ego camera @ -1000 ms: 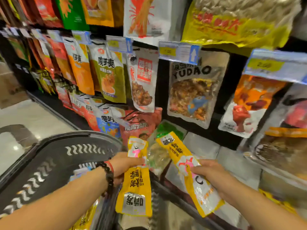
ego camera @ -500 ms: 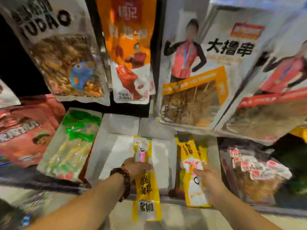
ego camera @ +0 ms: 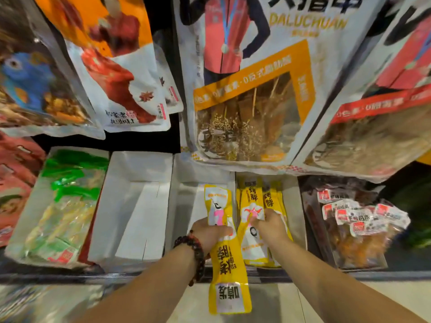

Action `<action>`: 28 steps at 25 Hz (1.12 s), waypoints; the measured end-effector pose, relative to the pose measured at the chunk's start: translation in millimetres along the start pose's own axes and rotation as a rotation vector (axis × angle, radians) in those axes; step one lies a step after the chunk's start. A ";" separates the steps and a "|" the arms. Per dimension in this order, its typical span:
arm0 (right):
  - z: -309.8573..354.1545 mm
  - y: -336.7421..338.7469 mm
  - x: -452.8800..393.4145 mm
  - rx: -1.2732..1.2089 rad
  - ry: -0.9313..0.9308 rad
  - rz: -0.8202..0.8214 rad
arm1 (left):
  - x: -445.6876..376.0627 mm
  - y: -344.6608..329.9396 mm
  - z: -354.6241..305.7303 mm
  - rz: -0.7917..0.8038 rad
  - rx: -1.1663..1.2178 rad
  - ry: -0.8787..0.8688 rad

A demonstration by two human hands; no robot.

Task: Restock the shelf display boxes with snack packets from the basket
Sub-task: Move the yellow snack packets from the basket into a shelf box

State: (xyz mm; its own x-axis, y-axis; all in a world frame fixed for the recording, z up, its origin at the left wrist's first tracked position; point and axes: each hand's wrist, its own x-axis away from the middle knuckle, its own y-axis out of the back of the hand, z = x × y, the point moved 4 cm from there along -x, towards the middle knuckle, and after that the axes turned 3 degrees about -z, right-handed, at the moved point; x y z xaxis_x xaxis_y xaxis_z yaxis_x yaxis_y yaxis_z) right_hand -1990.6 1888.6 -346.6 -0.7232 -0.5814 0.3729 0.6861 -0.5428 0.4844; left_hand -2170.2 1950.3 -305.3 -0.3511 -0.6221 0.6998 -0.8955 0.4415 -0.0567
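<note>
**Two packets at the boxes, restock barely begun**

The restock looks to be in its early part. Of the white display boxes on the shelf (ego camera: pixel 163 275), the left box (ego camera: pixel 130 206) shows only its bare floor. The middle box (ego camera: pixel 184 197) has nothing lying in it beyond the packet now being brought in. The right box (ego camera: pixel 296 206) holds a few yellow packets stacked flat. So, by my reading, most of the filling is left to do. The basket is out of view, and how many packets remain in it cannot be told.

The left hand (ego camera: pixel 211 231) grips a long yellow packet (ego camera: pixel 227 252) about its middle, fingers wrapped round it. The packet's top end reaches into the middle box; its lower end hangs out past the shelf edge, over the floor. It is not yet laid down.

The right hand (ego camera: pixel 268 226) pinches a second yellow packet (ego camera: pixel 250 229) near its upper part. This one lies in the right box on top of the stack there, close to placed, though the fingers have it in their hold.

The two hands are just beside each other, one over each box.
</note>
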 end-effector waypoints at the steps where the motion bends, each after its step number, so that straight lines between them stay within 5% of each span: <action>1: 1.2 0.4 1.8 0.047 0.040 0.003 | -2.9 -1.4 1.6 0.004 -0.009 0.000; 7: -5.6 -2.5 2.3 0.289 0.199 0.063 | -8.4 -4.2 10.7 -0.002 -0.034 0.018; 11: -10.2 -5.2 -4.4 0.417 0.131 0.051 | -7.6 -8.5 10.8 0.018 -0.023 0.002; 21: 7.8 37.5 10.9 0.112 0.110 0.042 | -0.7 -12.4 0.6 0.143 -0.001 -0.078; 23: 24.4 51.3 16.1 0.076 0.230 0.022 | 0.4 -13.2 -4.9 0.195 -0.207 -0.158; 28: 85.1 65.1 51.8 0.709 1.121 0.085 | 25.2 -40.2 -49.5 0.438 -1.310 -0.454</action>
State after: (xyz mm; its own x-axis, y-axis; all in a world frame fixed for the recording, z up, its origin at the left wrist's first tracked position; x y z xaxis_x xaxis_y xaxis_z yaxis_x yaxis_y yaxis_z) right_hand -1990.1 1874.7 -228.4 0.0101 -0.9650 -0.2619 0.2885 -0.2480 0.9248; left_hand -2129.5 1948.9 -250.2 -0.8024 -0.3219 0.5026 0.1043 0.7535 0.6491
